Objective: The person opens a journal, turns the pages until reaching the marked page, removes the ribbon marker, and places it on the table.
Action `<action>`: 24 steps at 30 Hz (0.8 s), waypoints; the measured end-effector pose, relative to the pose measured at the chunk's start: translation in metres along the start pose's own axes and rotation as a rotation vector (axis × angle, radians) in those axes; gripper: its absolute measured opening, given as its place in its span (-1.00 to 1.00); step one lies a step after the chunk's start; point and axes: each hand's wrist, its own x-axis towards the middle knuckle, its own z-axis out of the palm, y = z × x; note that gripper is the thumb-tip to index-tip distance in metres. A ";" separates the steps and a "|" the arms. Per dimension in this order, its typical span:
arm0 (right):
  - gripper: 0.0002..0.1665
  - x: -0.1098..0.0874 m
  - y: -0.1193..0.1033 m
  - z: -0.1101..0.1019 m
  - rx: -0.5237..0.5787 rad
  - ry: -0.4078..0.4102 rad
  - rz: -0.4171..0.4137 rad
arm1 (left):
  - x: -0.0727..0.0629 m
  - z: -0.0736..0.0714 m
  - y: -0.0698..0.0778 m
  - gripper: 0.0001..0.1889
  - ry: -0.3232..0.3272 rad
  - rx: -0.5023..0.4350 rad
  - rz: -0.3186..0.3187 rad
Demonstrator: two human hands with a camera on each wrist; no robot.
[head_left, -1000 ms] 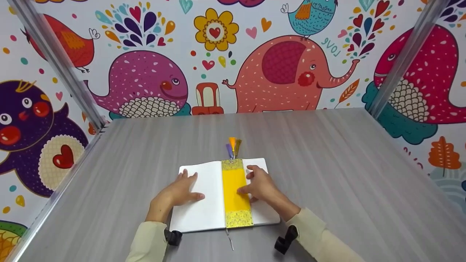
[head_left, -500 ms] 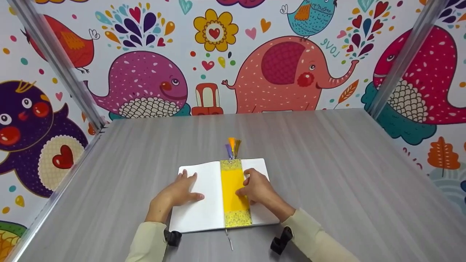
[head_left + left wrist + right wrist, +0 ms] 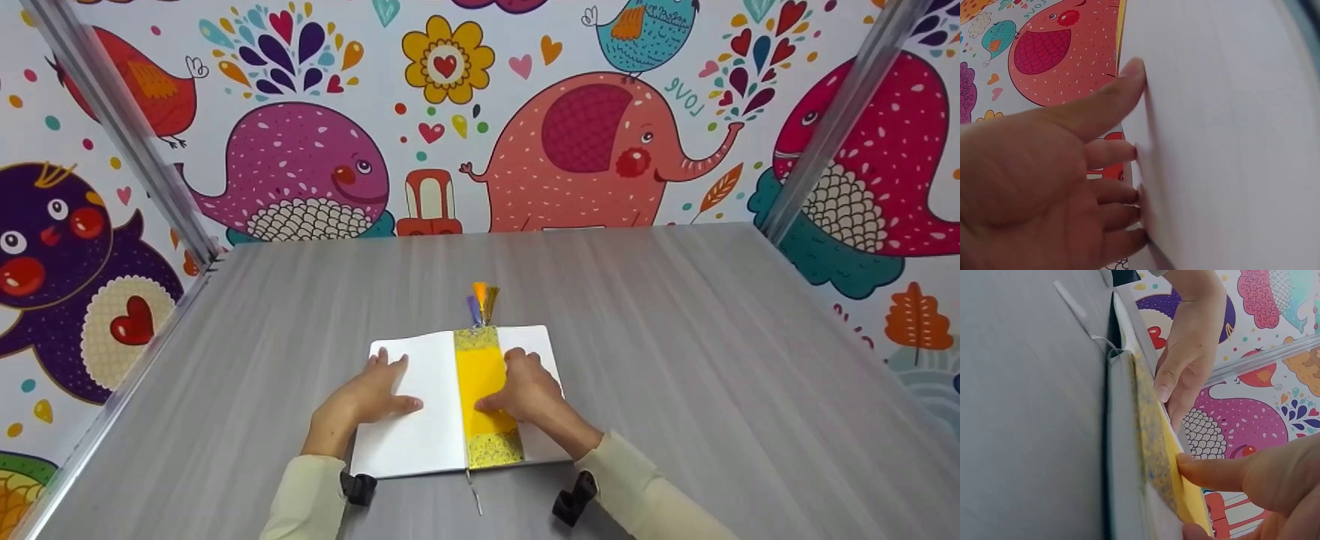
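Book (image 3: 409,446) lies open, lower ctr of frame; yellow bkmk (image 3: 477,371) on its R page, L edge approx. along the gutter. Tassels (image 3: 481,298) stick out past the book's top edge, ribbon (image 3: 474,491) trails out the bottom onto the table (image 3: 637,322).

Progress, our est.: placing looks mostly done, bkmk lying lengthwise in line w/ the pages. Left: R hand (image 3: 529,390) not yet off it, book not closed.

Grip: we see R thumb on the bkmk face, fingers bent nr its R edge; can't tell if it pinches or only presses. L hand (image 3: 371,394) grasps nothing, fingers spread on the L page.

Room: we see tabletop running wide both sides of the book & back to the printed wall (image 3: 517,195); metal posts (image 3: 127,135), upper L & upper R, well apart from the hands. Closest edges to mind: bkmk vs. gutter, tassels vs. book top.
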 end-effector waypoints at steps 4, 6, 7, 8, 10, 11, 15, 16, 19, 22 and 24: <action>0.03 0.002 -0.001 0.000 0.012 -0.014 0.008 | 0.000 0.000 -0.001 -0.10 0.004 0.002 -0.003; 0.02 0.003 0.000 -0.001 0.033 -0.023 0.010 | 0.000 0.001 -0.001 -0.10 0.005 0.003 -0.007; 0.01 0.003 0.000 -0.001 0.046 -0.029 0.012 | 0.000 0.001 -0.002 -0.10 0.004 0.002 -0.006; -0.01 0.004 0.001 -0.002 0.056 -0.037 0.012 | 0.000 0.001 -0.001 -0.10 0.003 0.002 -0.009; -0.07 0.004 0.001 -0.003 0.075 -0.051 0.003 | -0.001 0.000 -0.001 -0.10 0.001 -0.004 -0.010; -0.12 0.004 0.002 -0.004 0.084 -0.058 0.000 | 0.000 0.000 -0.001 -0.10 0.001 -0.006 -0.009; -0.35 0.006 0.004 -0.007 0.110 -0.083 -0.001 | 0.000 0.000 0.000 -0.10 0.003 -0.019 -0.013; -0.40 0.006 0.004 -0.008 0.121 -0.088 0.007 | 0.000 0.001 0.000 -0.10 0.003 -0.019 -0.015; -0.49 0.008 0.005 -0.011 0.171 -0.097 0.028 | 0.000 0.001 0.000 -0.10 0.003 -0.018 -0.024; -0.53 0.010 0.006 -0.015 0.209 -0.102 0.022 | 0.000 0.002 0.000 -0.10 0.010 -0.019 -0.025; -0.54 0.012 0.006 -0.016 0.226 -0.109 0.019 | 0.000 0.002 0.000 -0.11 0.015 -0.018 -0.017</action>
